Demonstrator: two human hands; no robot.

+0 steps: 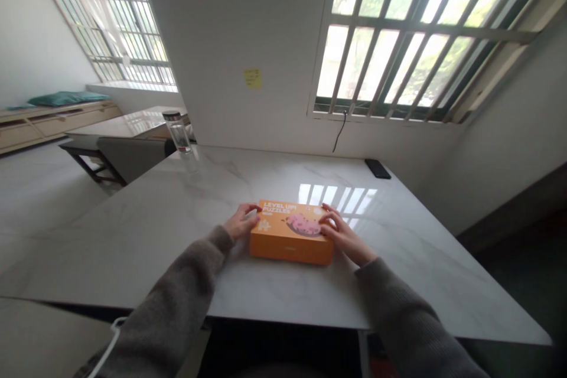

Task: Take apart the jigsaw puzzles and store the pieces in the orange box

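An orange puzzle box (290, 245) lies flat on the marbled white table (146, 236) in front of me, its lid printed "LEVEL UP! PUZZLES" with a pink picture. At the box's left end my left hand (243, 220) grips the side, thumb and fingers against the edge. From the right, my right hand (343, 235) curls over the other end, its fingertips on the lid and side. The lid sits closed, so the contents are hidden. Both my arms wear grey sleeves.
A clear glass bottle (178, 132) with a dark cap stands at the table's far left corner. Near the far right edge lies a black phone (378, 169). A black cable (339, 132) hangs from the barred window. Behind the bottle are a chair (133, 157) and another table.
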